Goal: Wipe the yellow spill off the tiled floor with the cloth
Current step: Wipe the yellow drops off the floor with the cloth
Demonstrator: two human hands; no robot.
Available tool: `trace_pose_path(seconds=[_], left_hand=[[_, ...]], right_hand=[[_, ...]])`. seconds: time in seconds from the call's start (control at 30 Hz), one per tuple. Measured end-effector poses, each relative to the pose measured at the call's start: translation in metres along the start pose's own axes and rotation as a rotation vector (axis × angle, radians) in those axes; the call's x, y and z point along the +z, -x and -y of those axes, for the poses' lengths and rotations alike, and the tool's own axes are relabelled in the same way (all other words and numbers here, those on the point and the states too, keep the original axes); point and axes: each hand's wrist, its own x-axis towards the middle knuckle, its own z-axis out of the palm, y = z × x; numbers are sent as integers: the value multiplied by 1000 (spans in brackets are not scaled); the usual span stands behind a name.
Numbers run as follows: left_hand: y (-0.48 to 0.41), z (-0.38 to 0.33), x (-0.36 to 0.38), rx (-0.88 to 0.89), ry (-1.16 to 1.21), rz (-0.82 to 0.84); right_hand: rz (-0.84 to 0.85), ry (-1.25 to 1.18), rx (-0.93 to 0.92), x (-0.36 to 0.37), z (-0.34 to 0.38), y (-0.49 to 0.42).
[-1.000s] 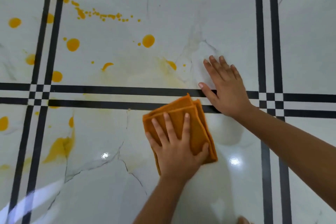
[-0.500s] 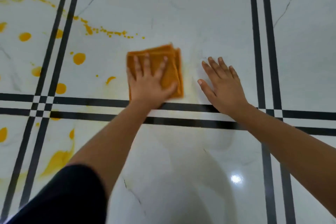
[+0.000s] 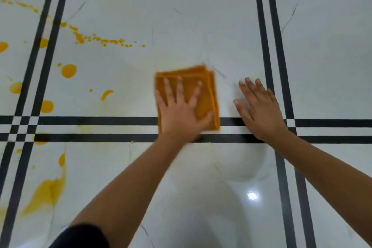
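So the person's left grip (image 3: 181,116) is spread flat on top of the folded orange cloth (image 3: 206,86), fingers fanned out, pressing it onto the white tiled floor (image 3: 201,16) rather than pinching it. The cloth sits mid-floor, with its near edge lying over the upper of two black stripes (image 3: 100,121). The right grip (image 3: 260,112) lies flat on bare tile just beside the cloth, not touching it, fingers straight and close together. The yellow spill (image 3: 48,191) is all off to the left: drops, a dotted trail, and a big puddle bottom left. The left grip and cloth look a bit blurry.
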Motion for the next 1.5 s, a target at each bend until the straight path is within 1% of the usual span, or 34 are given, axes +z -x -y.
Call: trace_pose_path(seconds=[0.03,0.07,0.1,0.13,0.17,0.23,0.27,0.3,0.33,0.4,0.43,0.5,0.53,0.57,0.63,0.67,0.7,0.73,0.8,0.87,0.9,0.93,1.0,1.03,1.07,1.1,1.17,1.2,1.23,1.27,1.37,1.4,1.43,1.5], left_hand=[[21,-5,4,176,-41,34],[26,-2,5,295,-62,43],[13,5,2,348,-82,19],[-8,12,0,305,-101,2],[-32,16,-6,168,-104,7],[-65,23,-10,-157,15,-7],[-65,19,-10,-227,55,-19],[-52,10,-6,-201,54,-39],[-28,0,0,-113,31,-48],[40,-20,12,173,-3,-6],[67,-23,13,276,-18,29],[57,-13,11,392,-72,30],[32,-4,8,358,-108,22],[5,4,5,234,-113,23],[-33,13,-5,-94,2,5],[-34,7,-4,-176,19,-15],[-20,-4,0,-161,9,-25],[6,-18,5,-49,-4,5],[61,-31,14,276,-13,79],[52,-17,13,498,-69,43],[27,-5,11,537,-110,-7],[0,7,8,465,-126,-41],[-40,24,-3,112,-42,-26],[-40,22,-3,-32,-17,-43],[-27,16,0,-82,-3,-66],[-3,10,2,-20,1,-49],[52,15,10,271,-29,21],[62,31,11,383,-48,28],[57,52,8,420,-58,3],[45,74,6,341,-65,-45],[19,117,-7,-256,27,-75],[24,119,-7,-321,22,-78],[36,116,-4,-279,9,-77],[65,132,-1,-19,-55,-44]], right_hand=[[-2,2,20,1,-5,2],[-7,3,37,1,-9,4],[-10,0,39,2,-10,6],[-3,-8,27,4,-10,9],[7,-16,6,6,-10,12],[6,-4,-31,12,-12,20],[0,18,-45,13,-16,24],[-7,40,-51,14,-21,28],[-6,50,-51,14,-26,31],[3,59,-28,15,-34,37],[-4,69,-10,16,-36,40],[-12,83,-4,17,-36,41],[-2,83,-12,18,-35,41],[8,79,-20,19,-35,41],[-2,78,-18,21,-36,42],[-9,82,-9,20,-36,42],[-13,81,-5,20,-35,41],[-8,75,-7,19,-35,41],[2,68,-7,19,-35,41],[-4,70,0,19,-35,41],[-7,68,-4,20,-36,41],[-6,60,-4,21,-34,41],[-17,36,20,22,-28,40],[-21,28,24,21,-25,39],[-21,28,14,20,-21,37],[-25,36,-3,19,-17,35],[-29,42,-36,17,-3,28],[-29,36,-44,16,6,24],[-29,30,-71,16,17,20],[-22,31,-113,17,30,17],[-16,14,-239,27,74,7],[0,11,-270,29,86,3],[18,16,-297,33,95,1],[45,37,-348,41,120,-4]])
